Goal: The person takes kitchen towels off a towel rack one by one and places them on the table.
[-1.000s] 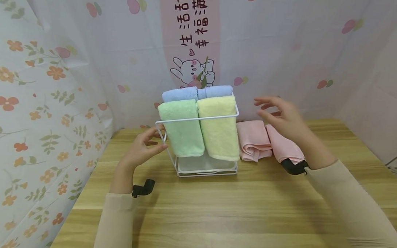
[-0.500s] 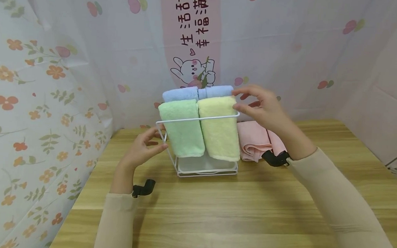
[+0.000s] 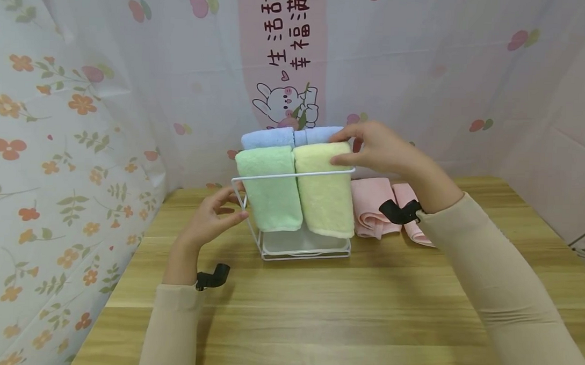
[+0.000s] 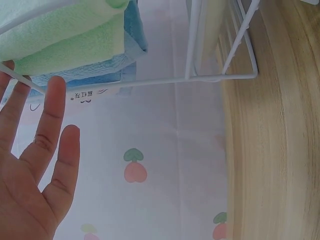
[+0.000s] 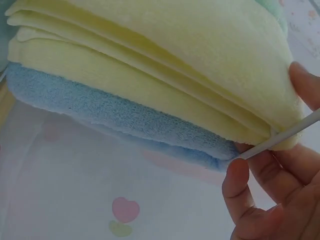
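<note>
A white wire rack holds folded towels: a green towel and a yellow towel in front, with blue towels behind them. At the rack's left side, my left hand touches the wire with nearly straight fingers, seen also in the left wrist view. My right hand pinches the top right of the yellow towel. Its thumb lies on the front face; other fingers reach behind, between yellow and blue, as the right wrist view shows. Part of those fingers is hidden by the towel.
Pink towels lie on the wooden table to the right of the rack, one partly behind my right wrist. A pale tray sits in the rack's base. Printed curtains stand close behind and at the left.
My right hand has moved left from above the pink towels to the yellow towel and taken hold of its top. My left hand has stayed at the rack's side.
</note>
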